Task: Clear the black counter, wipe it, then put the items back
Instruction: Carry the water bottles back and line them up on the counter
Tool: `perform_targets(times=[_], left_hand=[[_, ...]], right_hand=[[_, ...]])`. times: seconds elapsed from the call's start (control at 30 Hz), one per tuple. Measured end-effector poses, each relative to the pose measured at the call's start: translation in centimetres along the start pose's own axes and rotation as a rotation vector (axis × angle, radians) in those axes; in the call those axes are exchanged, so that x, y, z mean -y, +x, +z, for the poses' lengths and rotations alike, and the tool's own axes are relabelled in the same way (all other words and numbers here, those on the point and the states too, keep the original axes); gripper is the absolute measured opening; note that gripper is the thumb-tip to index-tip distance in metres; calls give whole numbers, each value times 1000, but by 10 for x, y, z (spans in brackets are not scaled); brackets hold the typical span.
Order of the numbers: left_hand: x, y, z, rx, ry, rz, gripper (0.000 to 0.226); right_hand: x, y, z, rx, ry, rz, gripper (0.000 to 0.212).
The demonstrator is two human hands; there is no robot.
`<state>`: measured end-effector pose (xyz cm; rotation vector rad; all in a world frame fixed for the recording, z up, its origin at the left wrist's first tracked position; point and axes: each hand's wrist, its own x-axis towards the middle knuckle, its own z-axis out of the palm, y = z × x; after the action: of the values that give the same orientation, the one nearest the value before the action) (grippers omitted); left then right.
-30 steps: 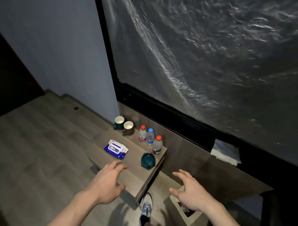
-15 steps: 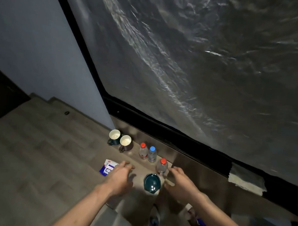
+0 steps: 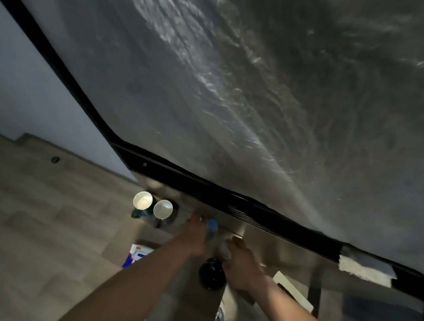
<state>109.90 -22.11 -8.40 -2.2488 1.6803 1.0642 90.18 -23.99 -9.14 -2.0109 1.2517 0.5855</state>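
Left hand (image 3: 196, 234) reaches the upright bottles (image 3: 212, 226) at the desk (image 3: 190, 279) rear edge; right hand (image 3: 238, 259) reaches a nearer bottle. Motion blur hides whether either hand's fingers grip.

No text, brand, number or sign can be read anywhere in the head view, which is blurred by motion. Print is carried only by the blue and white packet (image 3: 136, 255) lying on the tabletop (image 3: 121, 243): a red patch and white shapes on a blue field are seen on its face, but no letter can be made out, and part of the packet is hidden behind a forearm. The labels on the bottles are smeared beyond recognition, and no marking is shown on the two mugs (image 3: 142, 200).
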Motion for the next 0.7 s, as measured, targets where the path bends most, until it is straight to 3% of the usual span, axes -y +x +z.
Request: perform_targets(times=[0.1, 0.3, 0.53, 0.7], left_hand=[[11, 27, 10, -40, -1, -25, 52], [37, 42, 27, -70, -52, -19, 36], [59, -17, 26, -317, -337, -45, 15], [66, -112, 5, -410, -473, 49, 29]], right_hand=[[2, 9, 5, -22, 9, -3, 57], [-6, 20, 15, -235, 236, 101, 23], [11, -19, -6, -348, 257, 48, 36], [35, -78, -14, -524, 333, -20, 35]])
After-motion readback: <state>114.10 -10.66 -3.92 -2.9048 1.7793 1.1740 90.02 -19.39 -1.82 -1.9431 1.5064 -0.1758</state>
